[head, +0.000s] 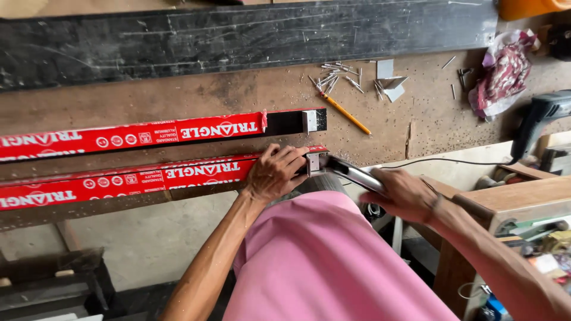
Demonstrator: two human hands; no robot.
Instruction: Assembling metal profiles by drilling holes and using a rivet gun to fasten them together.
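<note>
on workbench [178,95], left hand [273,173] gripping red-wrapped bar [148,177], right hand [404,193] holding metal tool [354,172]

A worn wooden workbench [178,95] carries two long bars wrapped in red printed film [137,137], lying side by side with their ends near the middle. Behind them a long dark plank [238,35] runs along the back. Loose nails [333,74], a yellow pencil [348,115], small metal plates [389,83] and a crumpled patterned cloth [505,71] lie scattered toward the right
</note>
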